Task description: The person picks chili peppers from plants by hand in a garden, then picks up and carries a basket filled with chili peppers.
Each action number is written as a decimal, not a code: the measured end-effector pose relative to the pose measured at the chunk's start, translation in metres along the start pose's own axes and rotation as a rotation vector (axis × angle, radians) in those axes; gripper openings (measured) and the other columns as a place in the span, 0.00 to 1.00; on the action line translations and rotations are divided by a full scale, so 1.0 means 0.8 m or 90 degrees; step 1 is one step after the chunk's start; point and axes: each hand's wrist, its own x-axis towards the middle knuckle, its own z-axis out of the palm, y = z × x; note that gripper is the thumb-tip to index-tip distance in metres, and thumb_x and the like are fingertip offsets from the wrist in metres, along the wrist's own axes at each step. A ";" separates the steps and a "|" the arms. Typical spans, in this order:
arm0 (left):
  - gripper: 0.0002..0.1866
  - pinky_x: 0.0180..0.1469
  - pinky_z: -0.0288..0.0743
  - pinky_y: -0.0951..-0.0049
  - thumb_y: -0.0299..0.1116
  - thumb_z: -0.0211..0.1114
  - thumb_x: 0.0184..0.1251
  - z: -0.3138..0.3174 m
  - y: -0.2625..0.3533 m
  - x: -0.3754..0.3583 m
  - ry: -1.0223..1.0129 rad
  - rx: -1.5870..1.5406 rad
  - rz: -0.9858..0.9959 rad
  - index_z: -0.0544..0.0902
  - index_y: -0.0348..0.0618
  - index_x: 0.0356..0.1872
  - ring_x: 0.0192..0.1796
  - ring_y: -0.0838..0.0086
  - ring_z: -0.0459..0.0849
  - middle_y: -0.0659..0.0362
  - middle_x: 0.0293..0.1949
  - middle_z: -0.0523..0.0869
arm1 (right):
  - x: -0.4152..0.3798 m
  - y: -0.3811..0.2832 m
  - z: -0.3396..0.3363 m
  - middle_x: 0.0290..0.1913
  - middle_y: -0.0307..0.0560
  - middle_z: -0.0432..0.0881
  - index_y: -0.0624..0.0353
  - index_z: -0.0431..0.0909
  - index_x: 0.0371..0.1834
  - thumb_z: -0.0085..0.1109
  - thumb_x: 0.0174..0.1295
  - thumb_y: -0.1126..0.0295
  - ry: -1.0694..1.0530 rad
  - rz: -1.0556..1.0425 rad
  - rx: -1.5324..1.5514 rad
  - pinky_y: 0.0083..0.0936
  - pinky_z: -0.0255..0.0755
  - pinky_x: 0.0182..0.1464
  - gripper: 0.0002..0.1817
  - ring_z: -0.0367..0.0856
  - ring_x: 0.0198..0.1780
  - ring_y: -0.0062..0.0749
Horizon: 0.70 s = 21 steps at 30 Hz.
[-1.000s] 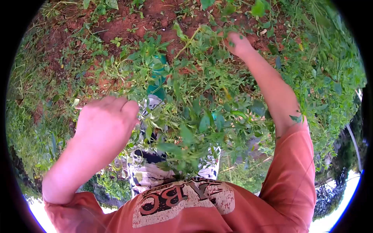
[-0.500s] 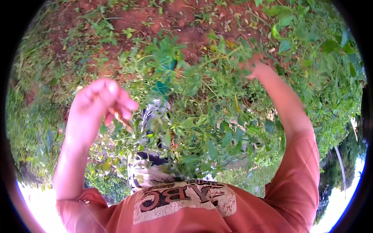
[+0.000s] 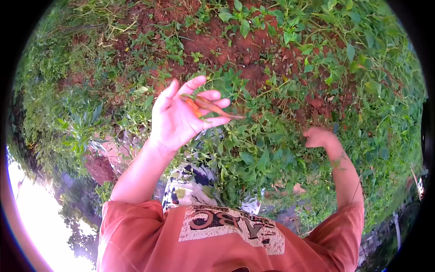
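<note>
My left hand (image 3: pixel 181 113) is held palm up, fingers loosely curled, over the plants in front of my body. Chili peppers (image 3: pixel 213 108) lie across its palm and fingers. One is orange, and a longer, brownish one has its tip sticking out past the fingers. My right hand (image 3: pixel 319 137) reaches down among the green leaves on the right, its fingers bent inward. Foliage and the angle hide the fingertips, so what they grip, if anything, does not show.
Leafy pepper plants (image 3: pixel 253 158) stand close in front of my legs. Reddish soil (image 3: pixel 217 47) shows between low weeds further ahead. More leafy plants (image 3: pixel 353 50) grow at the upper right. My patterned trousers (image 3: pixel 190 183) touch the foliage.
My left hand has moved right and forward and turned from loosely closed to palm up, exposing the peppers. My right hand has come back nearer to me and lower into the leaves. The view has shifted.
</note>
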 end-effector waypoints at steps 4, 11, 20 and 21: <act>0.29 0.64 0.57 0.43 0.31 0.53 0.52 0.012 -0.010 -0.007 -0.013 -0.054 0.003 0.67 0.49 0.61 0.63 0.48 0.65 0.43 0.57 0.71 | -0.015 -0.007 0.009 0.33 0.53 0.80 0.56 0.79 0.34 0.59 0.47 0.62 0.022 0.016 -0.123 0.37 0.72 0.40 0.13 0.78 0.37 0.50; 0.29 0.63 0.62 0.49 0.21 0.56 0.55 0.011 -0.023 -0.014 0.013 0.073 0.031 0.64 0.48 0.62 0.62 0.49 0.67 0.43 0.56 0.72 | -0.036 -0.018 0.002 0.36 0.52 0.80 0.55 0.79 0.33 0.55 0.47 0.61 0.065 0.020 -0.064 0.39 0.72 0.45 0.13 0.78 0.41 0.49; 0.23 0.56 0.73 0.62 0.27 0.57 0.62 -0.023 -0.016 -0.064 0.174 0.266 0.066 0.63 0.40 0.58 0.56 0.56 0.75 0.46 0.52 0.75 | -0.034 -0.024 0.003 0.30 0.53 0.79 0.55 0.78 0.28 0.52 0.47 0.61 0.206 -0.004 -0.046 0.43 0.71 0.41 0.11 0.77 0.38 0.51; 0.22 0.56 0.73 0.62 0.27 0.58 0.62 -0.045 -0.019 -0.082 0.221 0.251 0.080 0.65 0.40 0.57 0.55 0.57 0.76 0.47 0.51 0.76 | -0.032 -0.022 0.004 0.31 0.53 0.79 0.54 0.79 0.28 0.52 0.47 0.61 0.243 -0.020 -0.042 0.43 0.71 0.41 0.11 0.77 0.38 0.50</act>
